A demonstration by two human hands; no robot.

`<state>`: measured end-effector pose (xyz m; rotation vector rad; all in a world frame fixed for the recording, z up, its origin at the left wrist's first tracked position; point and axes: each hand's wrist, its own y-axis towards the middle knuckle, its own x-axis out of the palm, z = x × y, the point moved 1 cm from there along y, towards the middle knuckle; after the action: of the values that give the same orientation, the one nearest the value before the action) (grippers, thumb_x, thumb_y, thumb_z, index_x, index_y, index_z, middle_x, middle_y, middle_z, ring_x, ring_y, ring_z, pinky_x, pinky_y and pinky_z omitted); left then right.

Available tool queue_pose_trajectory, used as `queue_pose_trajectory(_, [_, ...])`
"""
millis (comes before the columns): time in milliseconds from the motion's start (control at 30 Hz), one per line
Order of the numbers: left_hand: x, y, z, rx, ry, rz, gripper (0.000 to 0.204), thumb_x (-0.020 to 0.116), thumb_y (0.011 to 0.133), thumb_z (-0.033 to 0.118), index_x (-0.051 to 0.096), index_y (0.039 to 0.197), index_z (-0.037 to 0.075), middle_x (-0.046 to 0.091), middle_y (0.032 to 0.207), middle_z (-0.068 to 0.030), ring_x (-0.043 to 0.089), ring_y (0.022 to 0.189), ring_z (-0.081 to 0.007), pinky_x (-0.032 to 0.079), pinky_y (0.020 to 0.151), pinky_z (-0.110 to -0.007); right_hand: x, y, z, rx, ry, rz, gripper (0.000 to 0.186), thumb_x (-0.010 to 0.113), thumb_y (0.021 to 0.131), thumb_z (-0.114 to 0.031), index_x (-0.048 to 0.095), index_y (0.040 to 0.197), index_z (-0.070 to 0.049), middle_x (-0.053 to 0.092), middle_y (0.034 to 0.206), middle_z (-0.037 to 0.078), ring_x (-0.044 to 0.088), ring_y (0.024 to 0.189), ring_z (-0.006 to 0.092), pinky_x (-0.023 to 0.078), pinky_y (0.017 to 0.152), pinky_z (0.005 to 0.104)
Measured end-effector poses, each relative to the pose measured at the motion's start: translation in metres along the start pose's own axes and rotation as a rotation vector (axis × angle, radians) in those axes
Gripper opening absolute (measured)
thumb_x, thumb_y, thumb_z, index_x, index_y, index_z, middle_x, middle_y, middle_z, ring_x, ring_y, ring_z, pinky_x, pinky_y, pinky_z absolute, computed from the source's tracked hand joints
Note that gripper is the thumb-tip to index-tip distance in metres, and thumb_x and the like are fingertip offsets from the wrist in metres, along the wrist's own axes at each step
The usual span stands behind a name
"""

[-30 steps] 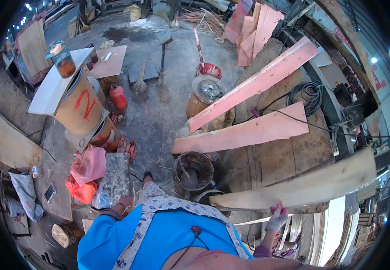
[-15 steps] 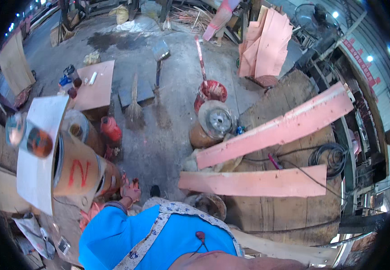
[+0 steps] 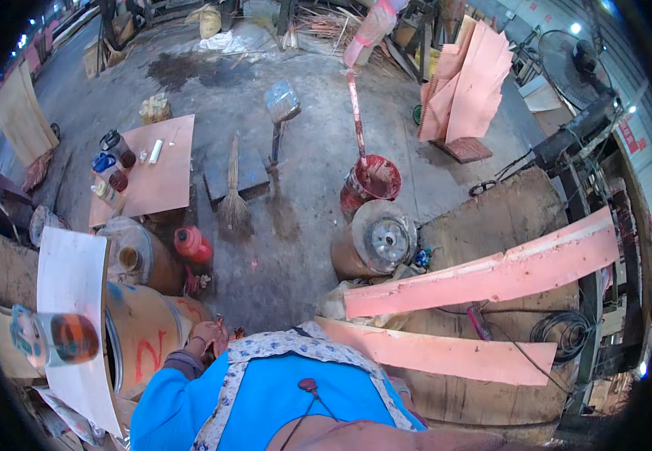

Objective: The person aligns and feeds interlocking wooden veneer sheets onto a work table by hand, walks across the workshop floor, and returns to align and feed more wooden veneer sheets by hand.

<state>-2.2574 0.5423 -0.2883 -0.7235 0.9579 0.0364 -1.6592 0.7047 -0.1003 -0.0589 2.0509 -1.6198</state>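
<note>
My left hand (image 3: 207, 338), in a dark cuff, is low at the left of my body, beside a brown drum (image 3: 144, 353) with a red painted mark. Its fingers are curled. A small reddish-brown thing (image 3: 239, 331) shows by the fingertips; what it is, I cannot make out. My right hand is out of sight, behind my body or outside the picture. I wear a blue top (image 3: 266, 406) and a flowered apron (image 3: 300, 343). To my right, two long pink sheets (image 3: 484, 274) lie over a wooden surface (image 3: 446, 398).
A red bucket (image 3: 375, 180) with a red-stained handle stands ahead, behind a lidded drum (image 3: 348, 252). Left of it are a broom (image 3: 233, 203), a dustpan (image 3: 282, 101) and a red jug (image 3: 193, 244). Bottles (image 3: 119, 146) stand on a pink board (image 3: 168, 169). A white panel (image 3: 70, 263) stands at left.
My view has shifted, so most things appear lower or further right. My body has turned or leaned, and my left hand now shows nearer the marked drum. The sheets still lie on the wood.
</note>
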Motion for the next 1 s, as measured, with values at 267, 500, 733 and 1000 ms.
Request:
queue_pose_trajectory(267, [-0.044, 0.063, -0.011, -0.258, -0.204, 0.076, 0.034, 0.044, 0.082, 0.034, 0.067, 0.089, 0.01, 0.065, 0.09, -0.0093, 0.063, 0.08, -0.0255, 0.05, 0.071, -0.038, 0.02, 0.105, -0.226, -0.505, -0.464, -0.206, 0.033, 0.056, 0.077, -0.04, 0.062, 0.09, -0.009, 0.061, 0.071, 0.003, 0.057, 0.064, 0.0145, 0.045, 0.055, 0.0288])
queue_pose_trajectory(500, [-0.067, 0.187, 0.013, -0.161, 0.184, -0.017, 0.031, 0.047, 0.079, 0.035, 0.068, 0.082, 0.012, 0.064, 0.092, -0.0121, 0.061, 0.086, -0.0259, 0.049, 0.068, -0.041, 0.004, 0.207, -0.505, -0.938, -0.517, 0.027, 0.035, 0.051, 0.081, -0.036, 0.063, 0.096, -0.007, 0.062, 0.072, 0.009, 0.059, 0.067, 0.0177, 0.047, 0.064, 0.0294])
queue_pose_trajectory(733, [-0.171, 0.297, 0.091, -0.45, -0.627, -0.065, 0.022, 0.045, 0.082, 0.026, 0.06, 0.086, 0.01, 0.059, 0.08, -0.0085, 0.057, 0.07, -0.0203, 0.046, 0.053, -0.036, 0.074, 0.092, -0.782, -1.27, -0.513, 0.025, 0.03, 0.054, 0.083, -0.026, 0.06, 0.104, -0.005, 0.064, 0.092, 0.012, 0.06, 0.086, 0.0207, 0.046, 0.075, 0.0304])
queue_pose_trajectory(1000, [-0.367, 0.495, 0.156, -0.218, -0.436, 0.142, 0.024, 0.048, 0.082, 0.02, 0.062, 0.098, 0.009, 0.062, 0.073, -0.0074, 0.059, 0.056, -0.018, 0.044, 0.043, -0.029, 0.094, 0.095, -0.943, -1.309, -0.293, -0.042, 0.05, 0.058, 0.08, -0.026, 0.044, 0.123, -0.004, 0.056, 0.112, 0.016, 0.057, 0.098, 0.0263, 0.044, 0.084, 0.0312])
